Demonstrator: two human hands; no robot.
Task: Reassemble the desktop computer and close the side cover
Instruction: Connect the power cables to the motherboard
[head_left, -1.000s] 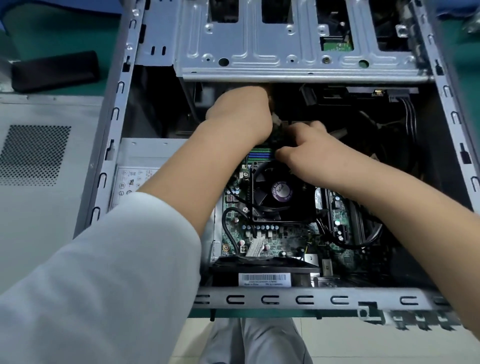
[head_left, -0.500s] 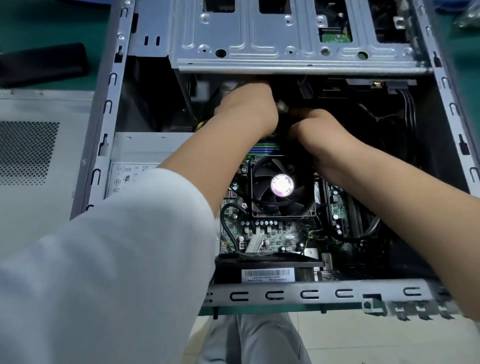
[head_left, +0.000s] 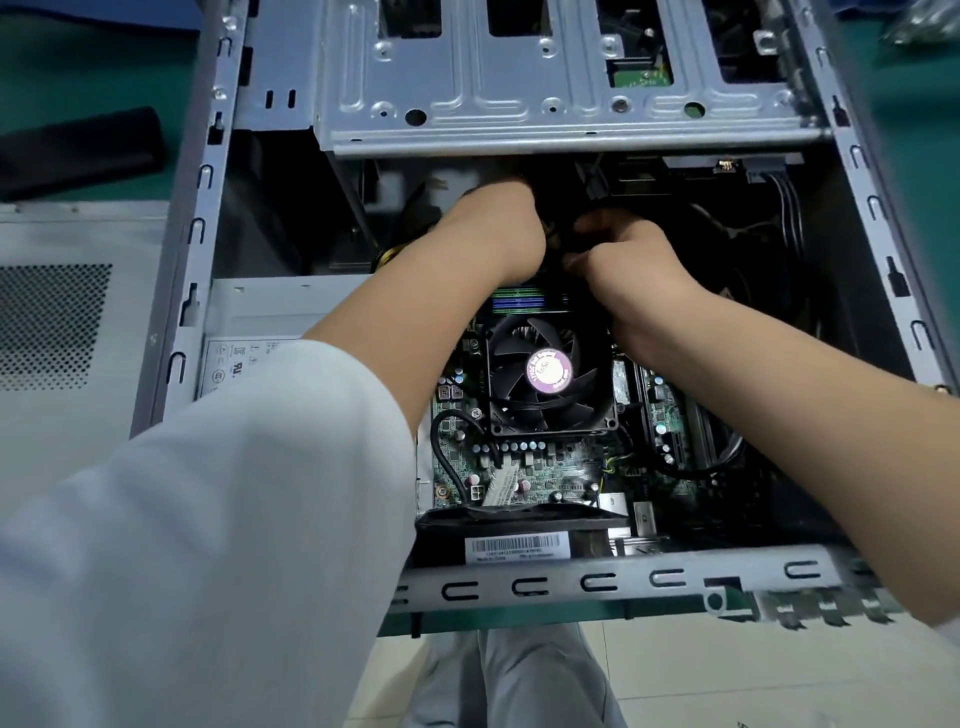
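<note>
Both hands reach into the open case (head_left: 208, 218) beyond the fan (head_left: 545, 371). Left hand (head_left: 493, 228) and right hand (head_left: 628, 260) nearly touch; grip state cannot be determined.

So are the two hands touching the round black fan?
Apart. The head view shows left hand and right hand working beyond the fan, its blades uncovered.

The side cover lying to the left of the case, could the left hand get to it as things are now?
Probably yes. The side cover lies flat and uncovered left of the case. The left hand is deep inside beside the right hand, so it must first lift out over the case's wall.
</note>
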